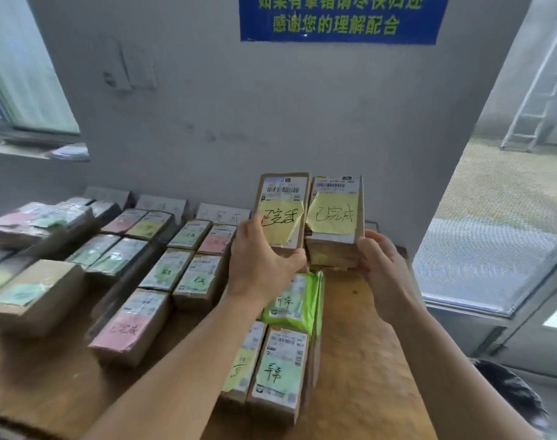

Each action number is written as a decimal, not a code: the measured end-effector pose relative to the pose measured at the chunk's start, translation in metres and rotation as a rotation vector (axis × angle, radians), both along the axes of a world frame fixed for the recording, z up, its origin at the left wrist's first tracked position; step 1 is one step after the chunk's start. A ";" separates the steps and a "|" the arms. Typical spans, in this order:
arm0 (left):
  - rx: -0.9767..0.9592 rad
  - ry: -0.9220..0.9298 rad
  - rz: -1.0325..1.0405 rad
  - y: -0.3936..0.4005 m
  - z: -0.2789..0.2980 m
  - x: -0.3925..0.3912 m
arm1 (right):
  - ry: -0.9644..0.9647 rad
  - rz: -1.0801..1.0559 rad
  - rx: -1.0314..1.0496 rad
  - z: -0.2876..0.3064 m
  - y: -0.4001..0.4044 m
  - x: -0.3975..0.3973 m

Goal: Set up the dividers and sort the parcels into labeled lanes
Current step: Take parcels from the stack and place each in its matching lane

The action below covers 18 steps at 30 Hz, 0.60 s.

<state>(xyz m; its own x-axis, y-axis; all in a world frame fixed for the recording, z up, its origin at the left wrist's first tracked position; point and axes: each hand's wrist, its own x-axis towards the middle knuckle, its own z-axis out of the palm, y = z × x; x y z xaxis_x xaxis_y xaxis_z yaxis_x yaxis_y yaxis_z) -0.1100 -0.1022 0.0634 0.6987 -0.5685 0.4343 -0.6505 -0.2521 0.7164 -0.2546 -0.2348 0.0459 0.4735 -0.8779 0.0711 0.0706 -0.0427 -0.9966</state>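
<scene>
My left hand (262, 258) grips a brown parcel with a yellow note (282, 211), tilted up so its label faces me. My right hand (382, 262) holds a second brown parcel with a yellow note (334, 214) right beside the first; more boxes sit stacked under it. Both are raised above the wooden table (366, 360), near the wall. Below my hands lie a green soft parcel (294, 300) and two boxes with green and yellow notes (278, 369). White label cards (222, 213) stand against the wall at the heads of the parcel rows.
Rows of labeled boxes (163, 249) with pink, green and yellow notes fill the left and middle of the table. A larger box (32, 290) sits at front left. A glass door (493, 265) opens on the right; dark hair of another person (506, 395) shows at lower right.
</scene>
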 end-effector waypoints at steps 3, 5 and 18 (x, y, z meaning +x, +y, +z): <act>0.004 -0.014 0.013 0.043 0.006 0.021 | -0.014 0.046 -0.025 0.006 0.038 0.022; 0.009 -0.018 0.029 0.070 0.008 0.033 | -0.010 0.068 -0.020 0.009 0.062 0.036; 0.163 0.116 0.152 0.181 -0.024 0.091 | 0.226 0.050 0.092 -0.009 0.168 0.112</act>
<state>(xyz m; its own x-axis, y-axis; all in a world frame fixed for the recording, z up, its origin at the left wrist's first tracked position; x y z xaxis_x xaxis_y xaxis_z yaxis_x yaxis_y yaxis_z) -0.0194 0.0784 0.0396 0.8213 -0.5090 0.2576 -0.5123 -0.4594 0.7256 -0.1428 -0.0672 0.0364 0.5116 -0.8507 -0.1207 -0.1550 0.0467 -0.9868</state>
